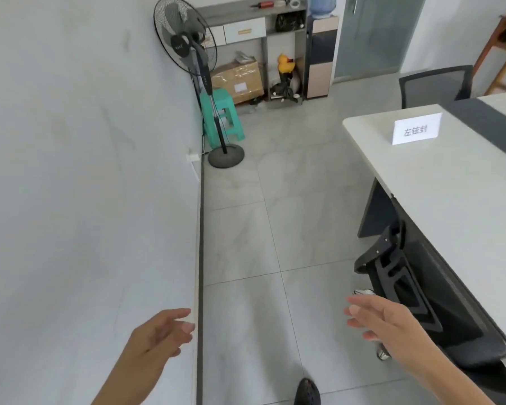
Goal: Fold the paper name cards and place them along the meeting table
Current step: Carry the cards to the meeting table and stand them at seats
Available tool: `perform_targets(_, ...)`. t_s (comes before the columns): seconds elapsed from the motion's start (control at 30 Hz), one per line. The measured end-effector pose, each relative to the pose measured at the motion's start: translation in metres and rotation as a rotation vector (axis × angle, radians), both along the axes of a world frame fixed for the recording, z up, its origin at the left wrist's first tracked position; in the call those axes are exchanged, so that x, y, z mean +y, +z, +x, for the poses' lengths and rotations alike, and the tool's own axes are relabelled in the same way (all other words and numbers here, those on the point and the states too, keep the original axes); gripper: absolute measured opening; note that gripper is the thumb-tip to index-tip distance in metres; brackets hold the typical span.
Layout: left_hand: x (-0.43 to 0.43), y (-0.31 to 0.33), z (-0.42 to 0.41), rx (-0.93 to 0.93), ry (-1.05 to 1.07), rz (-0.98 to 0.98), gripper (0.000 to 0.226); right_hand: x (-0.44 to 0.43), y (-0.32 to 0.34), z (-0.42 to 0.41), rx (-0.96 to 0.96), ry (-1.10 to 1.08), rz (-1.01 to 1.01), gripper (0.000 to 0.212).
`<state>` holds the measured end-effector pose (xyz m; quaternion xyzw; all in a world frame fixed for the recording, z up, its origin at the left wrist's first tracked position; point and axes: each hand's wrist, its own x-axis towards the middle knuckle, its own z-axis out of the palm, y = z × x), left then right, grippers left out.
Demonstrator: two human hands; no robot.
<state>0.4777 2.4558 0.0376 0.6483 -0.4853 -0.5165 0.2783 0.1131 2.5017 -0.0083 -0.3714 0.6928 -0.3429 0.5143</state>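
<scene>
Our left hand and right hand hang empty, fingers loosely spread, over bare floor between wall and table; one folded name card stands upright near the table's far corner

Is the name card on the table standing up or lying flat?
Standing: the name card sits upright on the table, its printed face showing.
</scene>
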Motion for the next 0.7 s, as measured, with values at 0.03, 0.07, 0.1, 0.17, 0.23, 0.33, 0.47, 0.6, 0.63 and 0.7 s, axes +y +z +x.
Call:
perform_targets(0.03,-0.022,0.003,-0.006,0.001,0.009,-0.014,0.018,-0.028,0.003,-0.003,0.004,0.022,-0.011,0.017)
perform_targets(0.07,-0.041,0.005,-0.011,0.001,0.019,-0.018,0.019,-0.055,0.008,-0.006,0.014,0.049,-0.020,0.017)
perform_targets(0.1,-0.058,0.006,-0.016,0.008,0.027,-0.014,0.019,-0.081,0.013,-0.007,0.020,0.080,-0.029,0.017)
perform_targets(0.17,-0.094,0.006,-0.025,0.037,0.025,0.001,0.017,-0.128,0.019,-0.009,0.011,0.113,-0.048,0.017)
perform_targets(0.23,-0.132,0.001,-0.032,0.051,0.008,0.043,0.028,-0.171,0.020,-0.012,0.000,0.119,-0.049,0.017)
perform_targets(0.33,-0.202,-0.014,-0.033,0.044,0.011,0.084,0.027,-0.231,0.010,-0.021,0.001,0.100,-0.020,0.017)
perform_targets(0.47,-0.318,-0.029,-0.036,0.026,0.016,0.066,0.018,-0.306,-0.005,-0.036,0.006,-0.028,0.010,0.018)
perform_targets(0.6,-0.443,-0.017,-0.057,0.015,-0.059,0.026,0.017,-0.376,-0.001,-0.051,-0.017,-0.220,0.006,0.017)
perform_targets(0.63,-0.475,-0.012,-0.066,0.022,-0.084,0.013,0.016,-0.393,0.003,-0.056,-0.022,-0.273,-0.008,0.018)
perform_targets(0.7,-0.533,-0.004,-0.090,0.025,-0.144,-0.005,0.016,-0.423,0.008,-0.068,-0.016,-0.384,-0.042,0.018)
